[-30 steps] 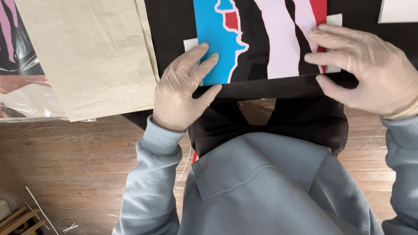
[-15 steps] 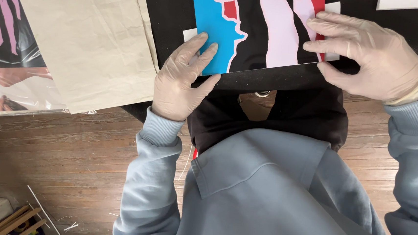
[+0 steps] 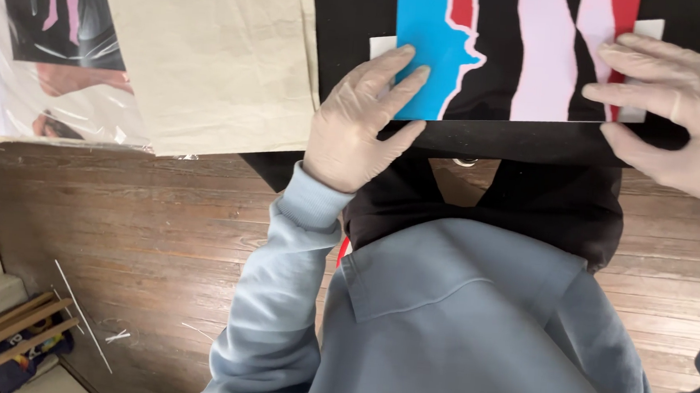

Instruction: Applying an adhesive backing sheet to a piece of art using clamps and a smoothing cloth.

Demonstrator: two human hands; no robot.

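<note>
Printed sheet (image 3: 508, 52), black with blue, pink and red torn-edged stripes, lies flat on black cloth (image 3: 346, 24) at the near edge of the counter. The left hand (image 3: 363, 124), gloved, lies on its blue corner with fingers spread flat, gripping nothing. The right hand (image 3: 684, 113), also gloved, has its fingers stretched over the pink and red corner, its thumb along the sheet's near edge. Just left lies a beige canvas cloth (image 3: 212, 55), then a plastic-wrapped print (image 3: 56, 53). A grey sweatshirt (image 3: 455, 335) and wooden floor (image 3: 118, 229) fill the foreground.
</note>
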